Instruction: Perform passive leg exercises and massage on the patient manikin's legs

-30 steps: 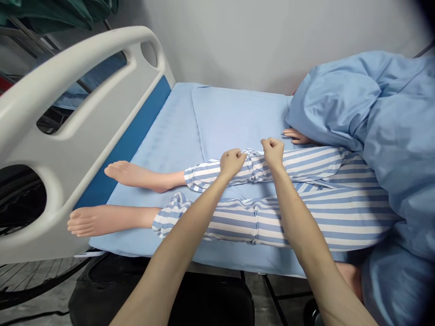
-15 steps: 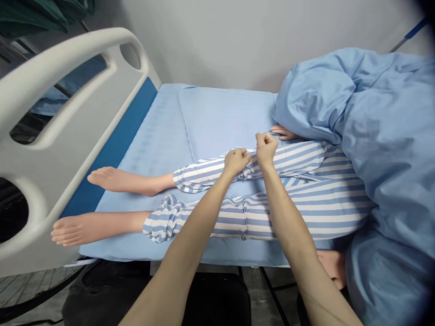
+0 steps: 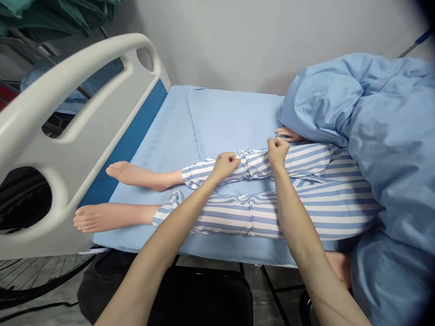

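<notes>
Beneath both sets of fingers stretches the bed (image 3: 234, 117), its blue sheet bare on the far side of them. Right of the fingers, the quilt (image 3: 384, 122) lies bunched high. Well to their left stands the footboard (image 3: 105, 120). Striped trousers (image 3: 238, 215) run lengthwise under the fingers, the farther leg directly below them, the other nearer the wearer. A black chair (image 3: 204, 294) is on the near side, lower than the fingers. Left of them, two bare feet (image 3: 115, 216) poke from the cuffs. The left hand (image 3: 227, 165) and right hand (image 3: 277, 151) are each curled into a fist, apart; whether either touches cloth, I cannot tell. Just beyond the right knuckles, a resting hand (image 3: 288, 133) shows under the quilt's edge.
</notes>
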### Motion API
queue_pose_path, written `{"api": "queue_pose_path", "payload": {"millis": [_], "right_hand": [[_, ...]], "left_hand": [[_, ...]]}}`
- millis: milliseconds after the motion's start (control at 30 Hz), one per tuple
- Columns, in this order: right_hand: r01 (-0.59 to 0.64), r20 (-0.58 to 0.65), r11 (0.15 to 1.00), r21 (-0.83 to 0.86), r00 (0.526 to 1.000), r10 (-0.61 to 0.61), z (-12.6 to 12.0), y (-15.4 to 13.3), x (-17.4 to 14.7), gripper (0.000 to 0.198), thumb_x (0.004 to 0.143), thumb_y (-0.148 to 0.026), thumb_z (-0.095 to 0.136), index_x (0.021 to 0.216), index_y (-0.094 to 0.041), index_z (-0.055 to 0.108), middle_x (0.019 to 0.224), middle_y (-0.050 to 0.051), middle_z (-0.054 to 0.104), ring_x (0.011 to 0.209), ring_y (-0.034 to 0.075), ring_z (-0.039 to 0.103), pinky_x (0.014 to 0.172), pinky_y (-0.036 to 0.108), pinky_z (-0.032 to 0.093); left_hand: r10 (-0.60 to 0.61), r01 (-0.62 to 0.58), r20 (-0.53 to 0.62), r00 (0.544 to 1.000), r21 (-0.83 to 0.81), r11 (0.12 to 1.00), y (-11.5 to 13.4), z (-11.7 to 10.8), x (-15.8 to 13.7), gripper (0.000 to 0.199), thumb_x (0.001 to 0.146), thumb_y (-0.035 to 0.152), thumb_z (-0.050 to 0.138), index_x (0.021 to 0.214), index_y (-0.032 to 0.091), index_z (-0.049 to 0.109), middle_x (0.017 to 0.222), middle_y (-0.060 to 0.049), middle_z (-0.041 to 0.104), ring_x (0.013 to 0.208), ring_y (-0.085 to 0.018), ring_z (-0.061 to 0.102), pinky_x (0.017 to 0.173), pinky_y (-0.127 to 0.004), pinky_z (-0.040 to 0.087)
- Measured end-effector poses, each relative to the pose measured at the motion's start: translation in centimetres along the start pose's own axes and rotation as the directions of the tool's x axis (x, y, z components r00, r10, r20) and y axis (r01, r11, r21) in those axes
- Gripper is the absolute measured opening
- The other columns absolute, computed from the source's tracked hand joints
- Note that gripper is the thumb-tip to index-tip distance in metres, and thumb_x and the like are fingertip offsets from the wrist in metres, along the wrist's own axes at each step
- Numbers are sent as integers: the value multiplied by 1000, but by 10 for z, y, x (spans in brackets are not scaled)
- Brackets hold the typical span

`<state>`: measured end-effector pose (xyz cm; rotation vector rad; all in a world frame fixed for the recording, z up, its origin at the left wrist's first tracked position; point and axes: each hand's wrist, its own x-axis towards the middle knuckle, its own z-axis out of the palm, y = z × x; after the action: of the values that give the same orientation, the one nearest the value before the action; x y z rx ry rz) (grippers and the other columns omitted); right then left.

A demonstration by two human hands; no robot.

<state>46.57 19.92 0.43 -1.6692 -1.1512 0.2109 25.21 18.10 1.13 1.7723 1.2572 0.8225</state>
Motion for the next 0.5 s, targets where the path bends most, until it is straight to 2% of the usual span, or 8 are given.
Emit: {"api": "queue_pose_path", "payload": {"millis": [67, 133, 200, 300, 500], "right_hand": [[8, 1, 1000, 3, 1000, -8, 0, 1, 0, 34, 78, -23, 49, 57, -24, 23, 54, -7, 21, 54, 9, 25, 56, 27, 25], [21, 0, 1000, -2, 1000, -21, 0, 2, -1, 34, 78, -21, 49, 56, -24, 24, 54, -7, 20, 54, 9, 24, 57, 27, 24], [36, 0, 999, -21, 999, -36, 1, 4, -1, 34, 77, -21, 50, 55, -24, 24, 54, -8, 20, 54, 9, 24, 57, 28, 23], [56, 1, 998, -42, 998, -56, 1, 6, -3, 35, 76, -20, 51, 53, -24, 25, 51, -8, 21, 53, 9, 23, 56, 28, 23], [75, -3, 995, -59, 997, -75, 0, 7, 0, 35, 74, -22, 53, 50, -24, 27, 49, -8, 22, 50, 9, 24, 55, 29, 22]], "left_hand": [[-70, 69, -199, 977, -14, 998, -20, -33, -12, 32, 75, 18, 54, 53, 20, 31, 55, 4, 29, 59, -12, 33, 61, -28, 28], [-111, 108, -374, 921, -27, 994, -42, -62, -27, 34, 76, 17, 54, 54, 21, 28, 57, 3, 27, 60, -12, 30, 61, -29, 28], [-138, 146, -477, 868, -21, 989, -61, -80, -42, 36, 79, 17, 52, 55, 22, 25, 58, 2, 26, 60, -12, 29, 62, -30, 27], [-145, 212, -474, 868, 91, 973, -77, -87, -59, 36, 78, 19, 52, 55, 22, 25, 56, 2, 26, 59, -14, 29, 63, -32, 25], [-139, 258, -432, 891, 229, 939, -78, -84, -61, 30, 74, 24, 50, 56, 21, 27, 56, 1, 33, 60, -16, 31, 61, -32, 18]]}}
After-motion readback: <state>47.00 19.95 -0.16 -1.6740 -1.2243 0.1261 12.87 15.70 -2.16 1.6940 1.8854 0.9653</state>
